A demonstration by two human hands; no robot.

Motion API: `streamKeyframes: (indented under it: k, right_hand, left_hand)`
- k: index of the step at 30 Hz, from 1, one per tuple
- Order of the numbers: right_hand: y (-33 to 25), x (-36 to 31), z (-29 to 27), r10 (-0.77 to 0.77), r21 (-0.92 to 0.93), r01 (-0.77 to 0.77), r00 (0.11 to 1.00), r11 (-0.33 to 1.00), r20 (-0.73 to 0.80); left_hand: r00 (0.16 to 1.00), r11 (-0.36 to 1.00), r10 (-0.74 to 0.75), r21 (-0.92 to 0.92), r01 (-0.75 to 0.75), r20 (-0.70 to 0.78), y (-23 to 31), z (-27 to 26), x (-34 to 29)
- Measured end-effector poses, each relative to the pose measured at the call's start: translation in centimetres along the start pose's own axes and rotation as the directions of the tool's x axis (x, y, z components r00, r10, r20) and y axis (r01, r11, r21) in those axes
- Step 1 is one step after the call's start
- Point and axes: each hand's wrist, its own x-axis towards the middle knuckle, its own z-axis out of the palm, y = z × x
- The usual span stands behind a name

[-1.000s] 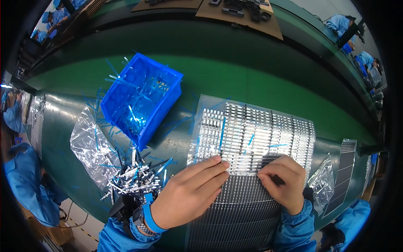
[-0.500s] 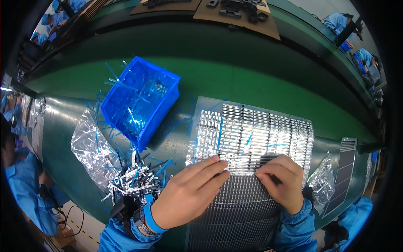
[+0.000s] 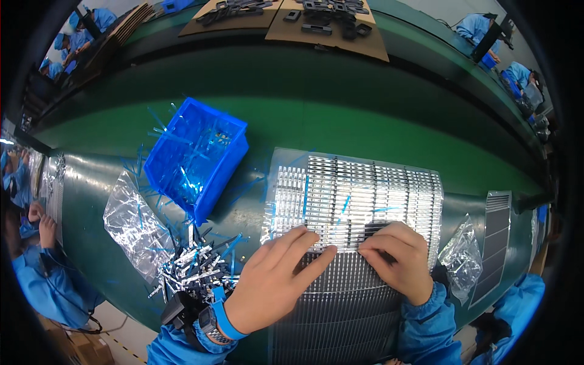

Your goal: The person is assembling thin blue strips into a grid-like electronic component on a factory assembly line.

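A sheet (image 3: pixel 374 188) of many small silvery strips in rows lies in front of me, its nearer part dark. My left hand (image 3: pixel 277 274) rests on its left side, fingers stretched out and apart, with a watch and blue band at the wrist. To its right, my right hand (image 3: pixel 398 261) is closed in a pinch, thumb and index fingertips at the border between the silvery rows and the dark part. Whatever is between those fingertips is too small to make out. Thin blue film strips (image 3: pixel 344 204) lie loose on the silvery rows.
Left of the sheet lies a pile of loose strips (image 3: pixel 198 267), beside a crumpled clear bag (image 3: pixel 137 228). Behind them stands a blue bin (image 3: pixel 228 164) holding blue film scraps. Another clear bag (image 3: pixel 462 255) and dark panelled sheet (image 3: pixel 494 243) lie at right. Co-workers sit on both sides.
My left thumb and index finger have spread apart, opening a gap between them. My right hand keeps its pinch at the same border. The whole view has shifted slightly.
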Motion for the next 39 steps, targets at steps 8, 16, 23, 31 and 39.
streamKeyframes:
  k: [8, 16, 23, 31, 39]
  right_hand:
    - [-0.3, 0.0, -0.2, -0.030, 0.015, 0.030, 0.999, 0.999, -0.016]
    - [-0.9, 0.2, -0.2, 0.100, 0.101, -0.091, 0.991, 0.991, -0.087]
    - [-0.5, 0.6, 1.0, 0.092, 0.100, -0.084, 0.992, 0.992, -0.087]
    - [-0.6, 0.1, 0.4, 0.149, 0.143, -0.132, 0.982, 0.981, -0.117]
    - [0.2, -0.2, 0.8, 0.136, 0.199, -0.104, 0.978, 0.975, -0.157]
  left_hand:
    - [0.999, 0.993, -0.008, 0.117, 0.014, -0.054, 1.1, 0.9, -0.2]
    - [0.997, 0.989, -0.012, 0.145, 0.024, -0.082, 1.3, 1.5, 0.0]
    - [0.997, 0.983, -0.003, 0.182, 0.018, -0.083, 1.0, 1.3, -0.3]
    - [0.989, 0.996, 0.081, 0.058, -0.075, -0.126, 2.5, -0.9, -0.9]
    - [0.950, 0.907, -0.293, 0.281, 0.312, -0.111, 0.7, -8.8, -6.3]
